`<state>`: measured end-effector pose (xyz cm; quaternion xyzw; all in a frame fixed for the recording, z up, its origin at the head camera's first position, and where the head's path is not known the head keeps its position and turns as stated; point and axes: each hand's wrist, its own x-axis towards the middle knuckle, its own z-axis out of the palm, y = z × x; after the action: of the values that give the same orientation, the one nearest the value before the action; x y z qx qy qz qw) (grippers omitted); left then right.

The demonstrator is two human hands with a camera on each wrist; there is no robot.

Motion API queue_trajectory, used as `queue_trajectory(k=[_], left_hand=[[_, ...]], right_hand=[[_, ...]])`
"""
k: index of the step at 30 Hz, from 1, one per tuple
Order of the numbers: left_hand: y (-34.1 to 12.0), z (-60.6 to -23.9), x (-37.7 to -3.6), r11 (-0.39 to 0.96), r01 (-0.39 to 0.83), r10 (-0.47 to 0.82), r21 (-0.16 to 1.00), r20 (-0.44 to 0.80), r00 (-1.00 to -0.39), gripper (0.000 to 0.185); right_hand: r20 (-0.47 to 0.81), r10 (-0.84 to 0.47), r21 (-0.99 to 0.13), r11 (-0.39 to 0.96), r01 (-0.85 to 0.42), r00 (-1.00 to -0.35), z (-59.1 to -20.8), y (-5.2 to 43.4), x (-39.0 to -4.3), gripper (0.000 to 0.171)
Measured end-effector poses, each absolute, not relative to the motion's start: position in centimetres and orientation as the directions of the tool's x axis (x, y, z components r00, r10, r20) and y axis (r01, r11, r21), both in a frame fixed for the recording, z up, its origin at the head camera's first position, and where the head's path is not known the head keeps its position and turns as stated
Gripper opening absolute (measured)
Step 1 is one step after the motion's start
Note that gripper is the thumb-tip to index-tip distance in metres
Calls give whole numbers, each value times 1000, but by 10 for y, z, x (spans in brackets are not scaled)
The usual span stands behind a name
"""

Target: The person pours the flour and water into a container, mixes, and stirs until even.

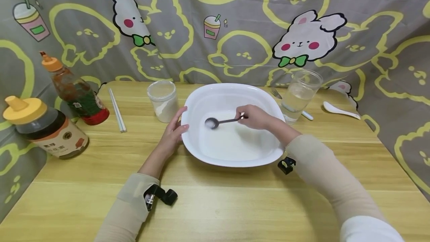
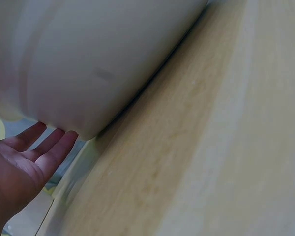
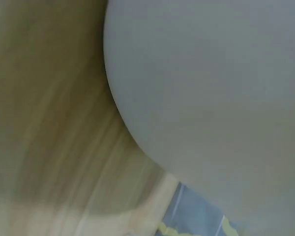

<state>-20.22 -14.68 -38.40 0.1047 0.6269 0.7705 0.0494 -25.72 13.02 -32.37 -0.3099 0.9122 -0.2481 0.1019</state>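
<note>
A large white dish [image 1: 201,96] stands in the middle of the wooden table, and its outer wall [image 2: 88,59] fills the left wrist view. My left hand [image 1: 174,130] rests with straight fingers [image 2: 49,147] against the dish's left rim. My right hand [image 1: 255,117] reaches over the dish and pinches the handle of a dark metal spoon [image 1: 218,121]. The spoon's bowl carries a little white powder and sits low inside the dish. The right wrist view is blurred and shows only the dish's wall [image 3: 211,88] beside the tabletop; the right hand is hidden there.
A clear jar of white powder [image 1: 162,102] stands left of the dish, with chopsticks [image 1: 117,109] beyond it. Two sauce bottles [image 1: 75,90] [image 1: 43,128] lie at the far left. A glass of water [image 1: 299,94], a fork and a white spoon [image 1: 339,110] are at the right.
</note>
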Motion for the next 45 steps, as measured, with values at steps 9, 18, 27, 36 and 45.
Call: queue_trajectory(k=[9, 18, 27, 36, 45], left_hand=[[-146, -383, -202, -199, 61, 208, 978, 103, -973, 59], [-146, -383, -203, -198, 53, 208, 979, 94, -973, 59], [-147, -382, -202, -208, 47, 216, 977, 93, -972, 59], [-147, -383, -202, -203, 42, 213, 978, 86, -973, 59], [-147, -385, -203, -223, 58, 214, 973, 107, -971, 59]], right_hand=[[-167, -799, -648, 531, -546, -578, -309, 149, -231, 10], [-259, -666, -348, 740, -576, -700, -264, 194, -226, 16], [-141, -462, -142, 885, -444, -875, -272, 187, -252, 10], [28, -514, -392, 784, -482, -858, -316, 156, -271, 4], [-95, -699, -690, 559, -460, -709, -325, 128, -250, 5]])
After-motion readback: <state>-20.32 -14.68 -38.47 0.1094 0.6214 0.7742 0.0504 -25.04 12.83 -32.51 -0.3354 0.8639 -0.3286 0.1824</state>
